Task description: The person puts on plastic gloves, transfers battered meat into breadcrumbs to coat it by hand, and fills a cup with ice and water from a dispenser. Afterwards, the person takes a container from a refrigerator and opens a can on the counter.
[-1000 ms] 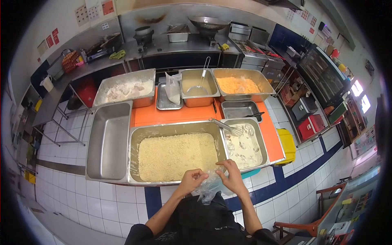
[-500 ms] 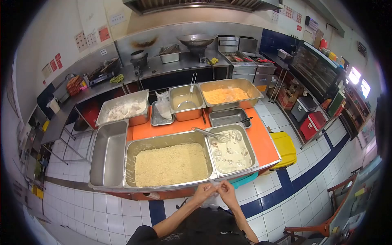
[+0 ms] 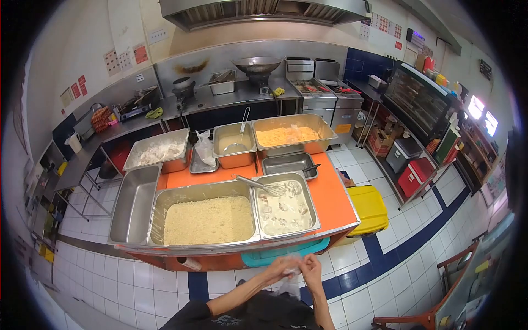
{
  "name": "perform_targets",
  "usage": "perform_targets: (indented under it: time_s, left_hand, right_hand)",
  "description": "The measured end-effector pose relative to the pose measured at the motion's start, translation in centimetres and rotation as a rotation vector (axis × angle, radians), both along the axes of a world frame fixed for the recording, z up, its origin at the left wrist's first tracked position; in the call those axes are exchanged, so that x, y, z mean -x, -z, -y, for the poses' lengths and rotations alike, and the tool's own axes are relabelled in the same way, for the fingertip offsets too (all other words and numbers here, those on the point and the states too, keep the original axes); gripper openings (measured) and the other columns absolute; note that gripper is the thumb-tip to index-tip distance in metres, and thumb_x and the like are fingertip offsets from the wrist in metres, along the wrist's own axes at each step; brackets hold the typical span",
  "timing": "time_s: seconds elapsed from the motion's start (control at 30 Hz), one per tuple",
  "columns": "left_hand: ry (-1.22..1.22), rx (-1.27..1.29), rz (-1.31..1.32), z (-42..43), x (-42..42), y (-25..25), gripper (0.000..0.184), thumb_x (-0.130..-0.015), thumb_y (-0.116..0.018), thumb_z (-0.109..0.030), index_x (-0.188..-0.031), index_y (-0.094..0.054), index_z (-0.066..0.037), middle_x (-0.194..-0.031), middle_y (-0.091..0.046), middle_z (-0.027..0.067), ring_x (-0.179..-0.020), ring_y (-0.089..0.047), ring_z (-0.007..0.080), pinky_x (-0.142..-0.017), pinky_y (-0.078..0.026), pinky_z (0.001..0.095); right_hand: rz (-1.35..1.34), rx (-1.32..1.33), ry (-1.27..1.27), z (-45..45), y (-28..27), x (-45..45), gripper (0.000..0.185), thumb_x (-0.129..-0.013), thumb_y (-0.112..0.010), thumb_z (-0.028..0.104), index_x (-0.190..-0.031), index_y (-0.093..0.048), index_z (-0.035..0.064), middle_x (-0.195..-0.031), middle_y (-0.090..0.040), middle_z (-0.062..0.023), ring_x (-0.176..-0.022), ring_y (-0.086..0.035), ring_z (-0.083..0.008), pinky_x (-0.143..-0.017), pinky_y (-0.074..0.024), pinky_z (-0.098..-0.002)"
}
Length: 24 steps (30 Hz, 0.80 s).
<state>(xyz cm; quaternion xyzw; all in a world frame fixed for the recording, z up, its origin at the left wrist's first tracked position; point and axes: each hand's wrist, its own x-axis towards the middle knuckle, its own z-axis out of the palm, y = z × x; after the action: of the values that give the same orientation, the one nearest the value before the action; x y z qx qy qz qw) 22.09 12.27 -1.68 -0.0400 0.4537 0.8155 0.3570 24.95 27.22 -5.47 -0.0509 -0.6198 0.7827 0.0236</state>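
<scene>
Head view: the plastic [image 3: 290, 286] hangs between the left hand [image 3: 282, 266] and the right hand [image 3: 312, 270], in front of the dark shirt [image 3: 253, 314] and just off the near side of the tabletop [image 3: 330, 190]. It is clear, thin and crumpled; whether it is a bag or a glove cannot be told. Each grip is narrow, fingertips pinched on its upper part, while the rest droops below.

It looks very light and limp, likely to cling to itself, slip a little against skin and tear under a hard tug. A light pinch at either side of the upper edge seems the surest hold.

Beyond the hands, the teal tub [image 3: 259, 259] juts out under the tabletop's near edge, close to the fingers. Above that edge stand the crumb pan [image 3: 192, 194] and, beside it, the batter pan [image 3: 290, 232], with the whisk [image 3: 257, 185] slanting over their adjoining rims.

The freest room seems to be low and to the right, over the tiled floor [image 3: 345, 257]. The yellow bin [image 3: 367, 210] bounds it farther out by the tabletop's right edge, and the chair [image 3: 404, 318] nearer the person.
</scene>
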Motion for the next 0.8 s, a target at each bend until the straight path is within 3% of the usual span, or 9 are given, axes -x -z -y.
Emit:
perform_targets:
  time_s: [0.07, 0.13, 0.23, 0.3, 0.4, 0.53, 0.6, 0.67, 0.8]
  left_hand:
    - [0.011, 0.019, -0.063, -0.6, -1.1, 2.2, 0.021, -0.091, -0.066, -0.025, -0.080, -0.066, -0.007, -0.069, -0.055, -0.0058, -0.057, -0.045, 0.0048, -0.050, -0.034, 0.0237]
    - [0.259, 0.501, -0.762, -0.7, -0.9, 5.5, 0.018, -0.090, -0.066, -0.022, -0.083, -0.066, -0.005, -0.071, -0.055, -0.0063, -0.061, -0.045, 0.0051, -0.054, -0.035, 0.0234]
    - [0.037, 0.310, -0.458, -0.9, -0.4, 6.8, 0.027, -0.091, -0.063, -0.027, -0.078, -0.065, -0.003, -0.067, -0.052, -0.0062, -0.062, -0.041, 0.0046, -0.054, -0.033, 0.0234]
    - [-0.058, 0.200, -0.290, 0.4, -0.2, 6.6, 0.031, -0.092, -0.062, -0.030, -0.075, -0.064, -0.003, -0.065, -0.051, -0.0062, -0.062, -0.041, 0.0043, -0.053, -0.033, 0.0235]
    - [0.030, 0.305, -0.269, 4.1, 0.2, 4.7, 0.038, -0.094, -0.058, -0.034, -0.069, -0.061, -0.005, -0.063, -0.049, -0.0066, -0.061, -0.040, 0.0037, -0.053, -0.031, 0.0234]
    - [-0.162, 0.369, -0.370, 7.5, 1.3, 3.3, 0.038, -0.091, -0.062, -0.024, -0.060, -0.048, -0.007, -0.060, -0.042, -0.0064, -0.060, -0.039, 0.0038, -0.053, -0.030, 0.0231]
    - [-0.206, 0.397, -0.452, 9.2, 2.0, 2.6, 0.038, -0.089, -0.063, -0.019, -0.059, -0.044, -0.007, -0.058, -0.039, -0.0061, -0.059, -0.038, 0.0039, -0.052, -0.029, 0.0230]
    - [-0.203, 0.379, -0.730, 9.7, 2.2, 1.7, 0.030, -0.086, -0.063, -0.011, -0.064, -0.043, -0.007, -0.056, -0.036, -0.0055, -0.055, -0.037, 0.0047, -0.050, -0.028, 0.0242]
    - [-0.286, 0.481, -0.485, 13.8, 4.2, -1.8, 0.018, -0.084, -0.060, -0.007, -0.072, -0.047, -0.006, -0.054, -0.038, -0.0014, -0.052, -0.041, 0.0060, -0.048, -0.031, 0.0269]
  right_hand:
    - [0.002, 0.041, 0.109, -1.4, 1.5, -0.6, 0.019, -0.089, -0.066, 0.011, -0.085, -0.048, 0.0087, -0.072, -0.054, 0.0019, -0.065, -0.052, -0.0057, -0.059, -0.0427, -0.0206]
    - [0.006, 0.068, 0.214, -1.5, 0.5, -1.1, 0.017, -0.090, -0.064, 0.010, -0.085, -0.048, 0.0080, -0.074, -0.053, 0.0017, -0.068, -0.053, -0.0060, -0.063, -0.0434, -0.0221]
    - [0.082, 0.255, 0.312, 2.2, -1.8, -1.4, 0.018, -0.091, -0.063, 0.015, -0.084, -0.048, 0.0087, -0.073, -0.052, 0.0028, -0.073, -0.052, -0.0058, -0.067, -0.0429, -0.0243]
    - [0.143, -0.048, -0.078, 2.9, -1.6, -1.4, 0.019, -0.092, -0.063, 0.018, -0.085, -0.047, 0.0088, -0.078, -0.051, 0.0026, -0.077, -0.049, -0.0066, -0.071, -0.0422, -0.0256]
    - [0.333, 0.144, -0.364, 2.2, -1.4, 0.1, 0.021, -0.088, -0.067, 0.012, -0.085, -0.047, 0.0106, -0.073, -0.044, 0.0052, -0.066, -0.043, -0.0060, -0.061, -0.0382, -0.0180]
    - [0.197, -0.154, -0.351, 4.4, -0.2, 2.2, 0.020, -0.083, -0.065, 0.002, -0.082, -0.047, 0.0095, -0.076, -0.047, 0.0039, -0.066, -0.043, -0.0064, -0.063, -0.0395, -0.0176]
    - [-0.008, -0.360, 0.185, 7.8, -1.0, 3.8, 0.021, -0.075, -0.062, -0.006, -0.077, -0.047, 0.0089, -0.072, -0.046, 0.0054, -0.063, -0.040, -0.0039, -0.059, -0.0363, -0.0176]
    - [-0.041, -0.314, 0.057, 10.0, 0.7, 5.1, 0.022, -0.073, -0.061, -0.007, -0.075, -0.046, 0.0089, -0.071, -0.045, 0.0055, -0.062, -0.040, -0.0040, -0.057, -0.0358, -0.0179]
    - [-0.112, -0.496, 0.110, 13.5, -0.8, 7.1, 0.023, -0.071, -0.060, -0.009, -0.074, -0.045, 0.0082, -0.068, -0.042, 0.0037, -0.060, -0.041, -0.0051, -0.056, -0.0361, -0.0188]
